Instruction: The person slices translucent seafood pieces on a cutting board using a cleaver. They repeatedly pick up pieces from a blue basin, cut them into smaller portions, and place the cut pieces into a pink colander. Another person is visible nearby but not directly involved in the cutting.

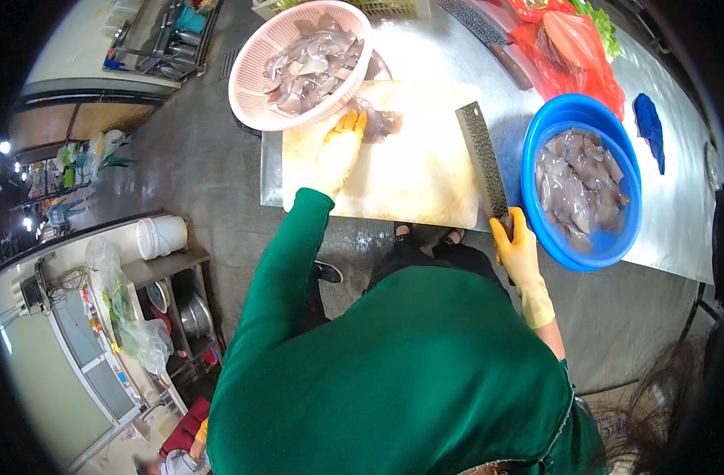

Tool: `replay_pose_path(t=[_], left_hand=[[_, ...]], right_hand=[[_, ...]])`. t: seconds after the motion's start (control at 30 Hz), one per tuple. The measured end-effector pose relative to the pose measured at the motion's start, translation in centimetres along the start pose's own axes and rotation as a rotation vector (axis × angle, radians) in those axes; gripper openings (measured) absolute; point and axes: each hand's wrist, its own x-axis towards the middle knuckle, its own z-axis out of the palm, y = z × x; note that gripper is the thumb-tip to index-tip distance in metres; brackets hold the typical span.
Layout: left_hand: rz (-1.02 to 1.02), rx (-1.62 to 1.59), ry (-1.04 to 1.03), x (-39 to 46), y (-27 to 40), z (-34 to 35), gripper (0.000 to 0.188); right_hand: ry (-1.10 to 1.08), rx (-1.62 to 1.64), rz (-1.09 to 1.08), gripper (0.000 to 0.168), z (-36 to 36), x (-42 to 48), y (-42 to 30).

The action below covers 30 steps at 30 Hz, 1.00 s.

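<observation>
My left hand (338,145), in a yellow rubber glove, rests on the worn cutting board (421,172). Its fingertips touch a glossy lump of raw greyish seafood (383,123), probably squid; whether they grip it is hidden. My right hand (519,243), gloved too, grasps the handle of a cleaver (483,157) just past the board's right edge. The broad blade points away from me, apart from the seafood. A pink plastic colander (246,89) heaped with cut grey pieces (314,65) overlaps the board's far left corner. Right of the cleaver, nested blue basins (531,196) contain larger raw pieces (581,178).
On the metal table (670,219) lie a second cleaver (486,35), a red plastic bag (575,65) and a blue cloth-like item (650,130). A crate (391,8) stands at the far edge. Leftward are a white bucket (161,236) on shelving and another person's gloved hand (202,431).
</observation>
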Motion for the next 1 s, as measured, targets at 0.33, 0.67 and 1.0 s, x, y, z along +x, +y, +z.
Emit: replay_pose_path(t=[0.33, 0.67, 1.0], left_hand=[[-0.124, -0.276, 0.006, 1.8, -1.6, 1.1, 0.033], [0.026, 0.177, -0.173, 2.8, -1.7, 0.3, 0.032], [-0.322, -1.342, -0.049, 0.5, 3.0, -2.3, 0.029]], right_hand=[[-0.008, 0.027, 0.074, 0.028, 2.1, -0.5, -0.4], [0.018, 0.087, 0.118, 0.029, 2.8, -1.2, 0.2], [0.110, 0.140, 0.220, 0.030, 2.2, -2.9, 0.7]])
